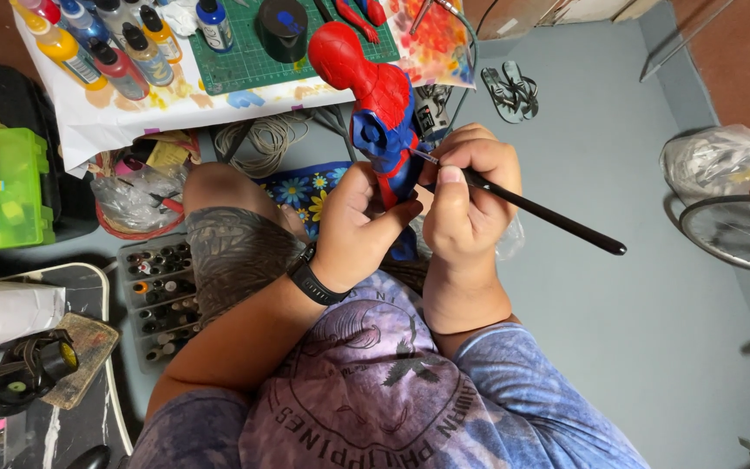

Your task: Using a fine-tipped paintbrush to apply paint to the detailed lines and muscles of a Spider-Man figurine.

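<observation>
A red and blue action figure (pixel 375 95) is upright in front of me, gripped around its lower body by my left hand (pixel 359 221), which wears a black wristband. My right hand (pixel 469 195) holds a thin black paintbrush (pixel 549 214), handle pointing right. The brush tip touches the figure's blue side near the arm. The figure's legs are hidden behind my hands.
A low table carries a green cutting mat (pixel 245 52), several paint bottles (pixel 106 43) and a black round jar (pixel 281 26). A grey tray of small paint pots (pixel 154 295) lies left of my knee. Sandals (pixel 512 87), a plastic bag (pixel 722 161) and a wheel rim (pixel 735 230) lie on the grey floor.
</observation>
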